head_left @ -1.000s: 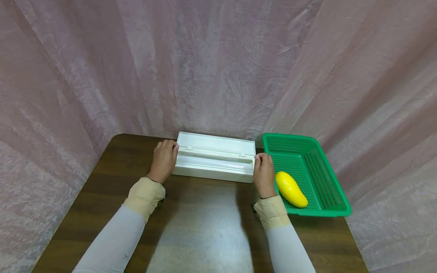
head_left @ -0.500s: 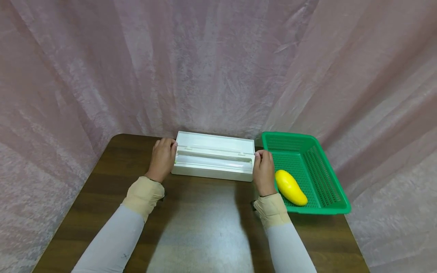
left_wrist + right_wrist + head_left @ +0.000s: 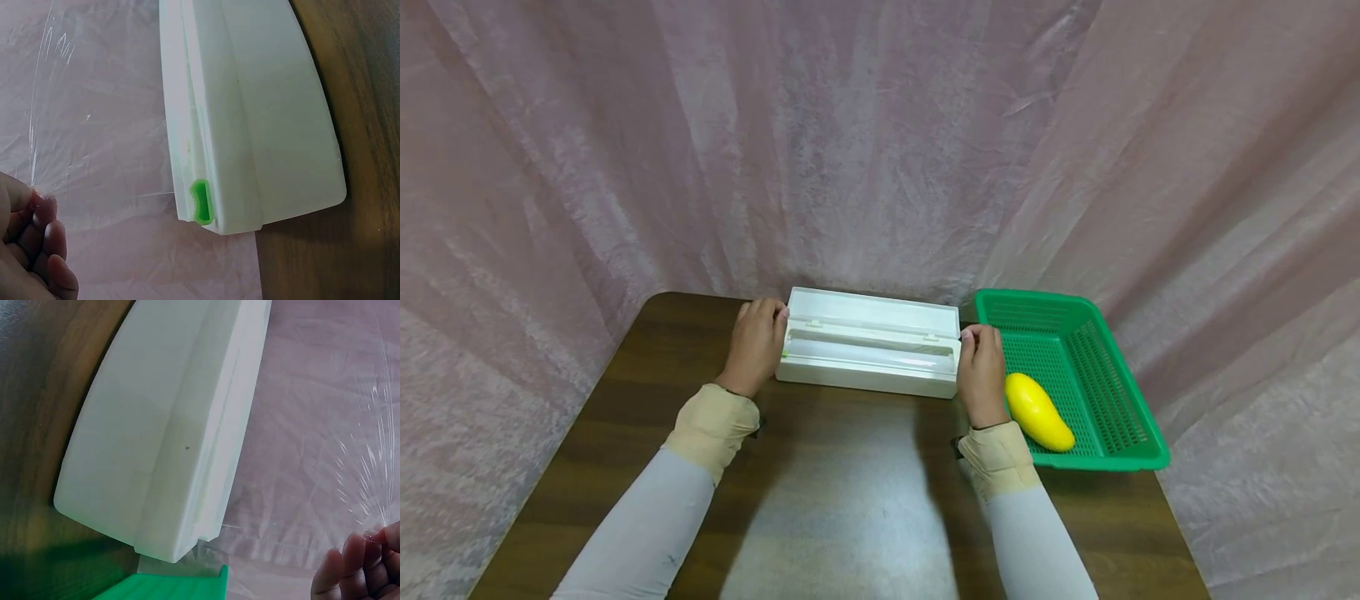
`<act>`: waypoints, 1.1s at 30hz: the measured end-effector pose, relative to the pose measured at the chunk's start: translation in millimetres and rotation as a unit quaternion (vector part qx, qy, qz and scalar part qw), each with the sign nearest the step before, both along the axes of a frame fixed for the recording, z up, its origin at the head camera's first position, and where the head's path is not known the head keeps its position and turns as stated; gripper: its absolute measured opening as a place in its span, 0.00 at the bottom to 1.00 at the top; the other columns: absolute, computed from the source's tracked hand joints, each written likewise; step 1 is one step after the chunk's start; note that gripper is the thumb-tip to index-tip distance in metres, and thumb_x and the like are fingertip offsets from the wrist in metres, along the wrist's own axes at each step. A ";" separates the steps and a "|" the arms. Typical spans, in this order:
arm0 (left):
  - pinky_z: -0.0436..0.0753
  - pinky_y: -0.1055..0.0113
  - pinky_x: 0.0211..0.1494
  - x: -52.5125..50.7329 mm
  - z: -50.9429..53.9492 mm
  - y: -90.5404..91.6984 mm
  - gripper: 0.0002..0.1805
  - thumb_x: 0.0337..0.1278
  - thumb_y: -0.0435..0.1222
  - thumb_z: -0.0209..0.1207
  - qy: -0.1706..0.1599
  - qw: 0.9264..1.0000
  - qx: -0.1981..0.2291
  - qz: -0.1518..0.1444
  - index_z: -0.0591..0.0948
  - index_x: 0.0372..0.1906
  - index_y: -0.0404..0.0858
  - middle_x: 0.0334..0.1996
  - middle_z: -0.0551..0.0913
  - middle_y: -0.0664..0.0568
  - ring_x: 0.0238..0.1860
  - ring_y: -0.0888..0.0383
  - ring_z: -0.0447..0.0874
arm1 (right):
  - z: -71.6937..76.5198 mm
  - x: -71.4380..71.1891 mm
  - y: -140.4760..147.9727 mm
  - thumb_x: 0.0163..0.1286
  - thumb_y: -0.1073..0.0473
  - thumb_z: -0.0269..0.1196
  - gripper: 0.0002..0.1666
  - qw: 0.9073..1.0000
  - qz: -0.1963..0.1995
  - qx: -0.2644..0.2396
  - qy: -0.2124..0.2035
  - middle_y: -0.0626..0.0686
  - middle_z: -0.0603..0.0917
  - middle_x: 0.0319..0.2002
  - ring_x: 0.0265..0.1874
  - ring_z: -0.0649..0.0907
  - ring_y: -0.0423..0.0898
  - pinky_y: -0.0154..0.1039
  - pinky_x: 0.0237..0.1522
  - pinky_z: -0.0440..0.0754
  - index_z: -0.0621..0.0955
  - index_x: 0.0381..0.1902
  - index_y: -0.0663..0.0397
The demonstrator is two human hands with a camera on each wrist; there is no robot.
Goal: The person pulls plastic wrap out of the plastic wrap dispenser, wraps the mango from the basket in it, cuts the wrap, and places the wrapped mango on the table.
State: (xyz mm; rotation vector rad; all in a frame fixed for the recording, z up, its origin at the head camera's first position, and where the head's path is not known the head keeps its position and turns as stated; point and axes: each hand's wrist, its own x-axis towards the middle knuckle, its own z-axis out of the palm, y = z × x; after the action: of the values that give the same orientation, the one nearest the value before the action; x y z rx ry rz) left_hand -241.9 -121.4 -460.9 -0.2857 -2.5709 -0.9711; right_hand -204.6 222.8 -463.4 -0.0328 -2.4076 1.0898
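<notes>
A white dispenser box [image 3: 865,377] with its lid raised stands at the back of the table, a roll of clear film [image 3: 872,353] inside. Above its left end my left hand [image 3: 757,346] pinches one corner of the film; my right hand [image 3: 982,375] pinches the other corner above the right end. In the left wrist view the clear film [image 3: 94,106] stretches from the box to the fingertips of the left hand [image 3: 31,244]. The right wrist view shows the film [image 3: 312,437] creased towards the fingers of the right hand [image 3: 362,565]. A green clip [image 3: 202,202] sits at the box's left end.
A green basket [image 3: 1131,383] stands right of the box, close beside my right hand, with a yellow mango-shaped fruit [image 3: 1039,412] in it. The wooden table [image 3: 850,500] reaches back to a pink curtain [image 3: 880,150].
Both hands have risen slightly in the head view, still pinching at the two ends. The view of the box and basket has shifted very little.
</notes>
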 end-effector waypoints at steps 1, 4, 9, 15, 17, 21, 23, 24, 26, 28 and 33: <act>0.72 0.48 0.56 0.4 0.6 -0.2 0.14 0.78 0.36 0.49 0.001 1.000 0.001 0.000 0.78 0.46 0.28 0.42 0.80 0.37 0.48 0.38 0.73 | 1.1 0.0 -0.2 0.83 0.57 0.47 0.16 1.000 0.000 0.000 0.000 0.64 0.74 0.42 0.37 0.73 0.58 0.48 0.43 0.71 0.75 0.47 0.66; 0.72 0.48 0.55 1.5 2.2 -0.8 0.13 0.78 0.36 0.49 0.005 1.000 0.005 -0.002 0.78 0.46 0.28 0.42 0.80 0.37 0.49 0.39 0.73 | 3.8 0.2 -0.6 0.83 0.56 0.48 0.16 1.000 0.000 -0.003 -0.004 0.63 0.74 0.42 0.38 0.73 0.57 0.48 0.44 0.71 0.75 0.47 0.65; 0.72 0.48 0.54 1.8 3.7 -0.1 0.14 0.78 0.36 0.49 0.021 1.000 0.009 -0.001 0.78 0.45 0.28 0.41 0.80 0.36 0.47 0.39 0.73 | 5.0 -1.2 0.2 0.83 0.57 0.47 0.16 1.000 0.003 -0.008 0.002 0.64 0.74 0.42 0.39 0.73 0.58 0.48 0.45 0.71 0.75 0.47 0.65; 0.71 0.49 0.53 1.6 5.1 1.7 0.13 0.78 0.35 0.49 0.034 0.999 0.015 0.002 0.78 0.44 0.27 0.39 0.79 0.36 0.45 0.40 0.73 | 7.0 -2.8 0.2 0.83 0.57 0.48 0.16 1.000 0.003 -0.013 0.014 0.64 0.75 0.43 0.41 0.74 0.59 0.50 0.47 0.72 0.75 0.47 0.66; 0.71 0.49 0.52 2.5 6.5 1.9 0.13 0.78 0.35 0.49 0.037 0.999 0.019 0.003 0.78 0.44 0.27 0.39 0.79 0.36 0.44 0.40 0.73 | 7.7 -2.9 -0.5 0.83 0.57 0.48 0.16 1.000 0.002 -0.017 0.014 0.65 0.75 0.43 0.41 0.74 0.59 0.49 0.47 0.72 0.76 0.47 0.66; 0.71 0.48 0.53 4.2 9.0 2.2 0.13 0.77 0.35 0.50 0.043 0.999 0.026 0.006 0.78 0.44 0.27 0.40 0.79 0.35 0.45 0.39 0.74 | 10.1 -2.3 -1.9 0.83 0.57 0.48 0.16 1.000 0.002 -0.026 0.015 0.64 0.75 0.43 0.41 0.74 0.59 0.49 0.47 0.72 0.76 0.48 0.66; 0.71 0.48 0.53 4.8 10.0 2.6 0.13 0.77 0.35 0.50 0.045 0.999 0.028 0.007 0.78 0.44 0.27 0.40 0.79 0.35 0.45 0.39 0.74 | 10.7 -2.5 -2.1 0.82 0.57 0.48 0.16 0.999 0.002 -0.027 0.018 0.64 0.75 0.43 0.41 0.74 0.59 0.49 0.47 0.73 0.75 0.48 0.66; 0.71 0.48 0.54 5.3 10.6 2.9 0.13 0.77 0.35 0.50 0.047 0.999 0.028 0.007 0.78 0.44 0.27 0.40 0.79 0.35 0.45 0.39 0.74 | 10.8 -2.7 -2.0 0.82 0.58 0.48 0.16 0.999 0.002 -0.027 0.020 0.64 0.75 0.43 0.41 0.75 0.59 0.49 0.47 0.73 0.76 0.48 0.66; 0.71 0.48 0.54 6.3 12.0 3.3 0.13 0.77 0.35 0.50 0.047 0.999 0.028 0.005 0.78 0.44 0.27 0.40 0.79 0.35 0.45 0.40 0.74 | 11.1 -3.5 -1.4 0.82 0.58 0.48 0.15 0.999 0.000 -0.027 0.027 0.64 0.75 0.43 0.41 0.75 0.59 0.49 0.48 0.73 0.76 0.47 0.66; 0.71 0.48 0.53 7.5 13.8 3.9 0.12 0.77 0.34 0.50 0.049 0.998 0.030 0.004 0.78 0.44 0.27 0.40 0.79 0.35 0.44 0.40 0.74 | 11.4 -4.2 -0.7 0.82 0.58 0.48 0.15 0.999 -0.002 -0.026 0.032 0.64 0.75 0.42 0.41 0.76 0.59 0.49 0.48 0.73 0.76 0.47 0.66; 0.71 0.48 0.52 8.8 18.0 4.8 0.11 0.75 0.33 0.52 0.060 0.998 0.036 0.002 0.78 0.42 0.26 0.38 0.79 0.35 0.42 0.39 0.74 | 15.3 -4.9 -0.2 0.83 0.57 0.48 0.16 0.999 0.002 -0.028 0.040 0.63 0.75 0.41 0.40 0.77 0.58 0.47 0.46 0.74 0.76 0.47 0.66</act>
State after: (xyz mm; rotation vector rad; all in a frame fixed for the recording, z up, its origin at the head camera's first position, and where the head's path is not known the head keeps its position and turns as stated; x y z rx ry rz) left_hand -233.1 -116.5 -442.9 -0.3082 -2.4227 -1.0114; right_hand -209.5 222.6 -448.1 -0.0049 -2.3074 1.1390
